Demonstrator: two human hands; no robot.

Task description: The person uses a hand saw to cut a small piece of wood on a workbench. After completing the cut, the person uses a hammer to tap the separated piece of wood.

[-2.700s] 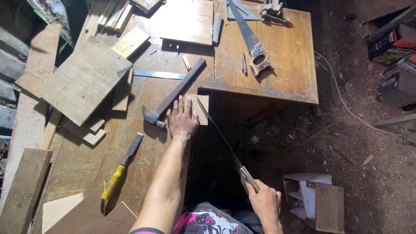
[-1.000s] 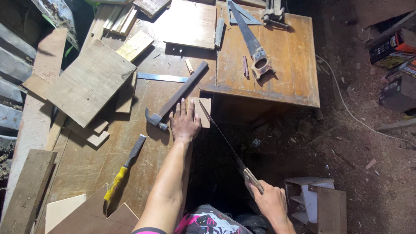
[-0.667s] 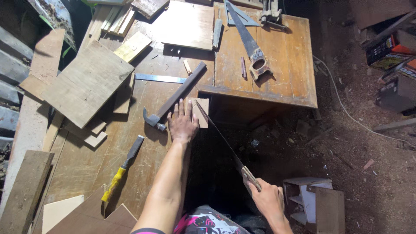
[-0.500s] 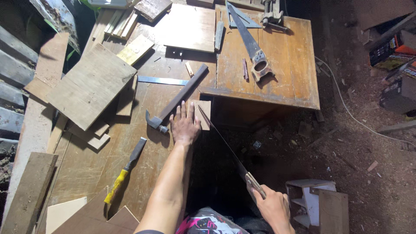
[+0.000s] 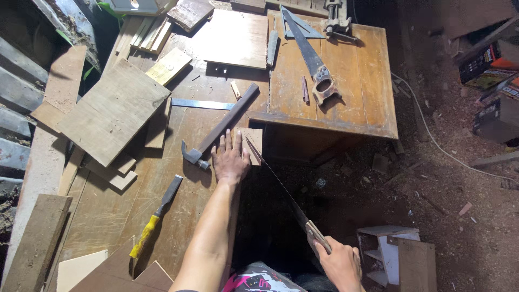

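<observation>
A person's left hand (image 5: 231, 158) lies flat, fingers spread, pressing a small wooden piece (image 5: 252, 145) down at the tabletop (image 5: 108, 216) edge, while the right hand (image 5: 339, 263) is wrapped in a closed grip around the wooden handle of a handsaw (image 5: 281, 189). The thin blade runs up and away from that grip to meet the piece just beside the left hand's fingertips. Judging by where the blade sits, at the piece's near edge with no offcut visibly hanging loose, the cut seems in its early part, most of the sawing left; how deep the blade has bitten is too small to tell. A claw hammer (image 5: 219, 130) lies just left of the pressing hand, nearly touching it. A yellow-handled chisel (image 5: 154, 219) rests nearer the person, well apart from both hands. A second saw (image 5: 308, 54) sits unused on the raised board (image 5: 367, 81) beyond the work.
</observation>
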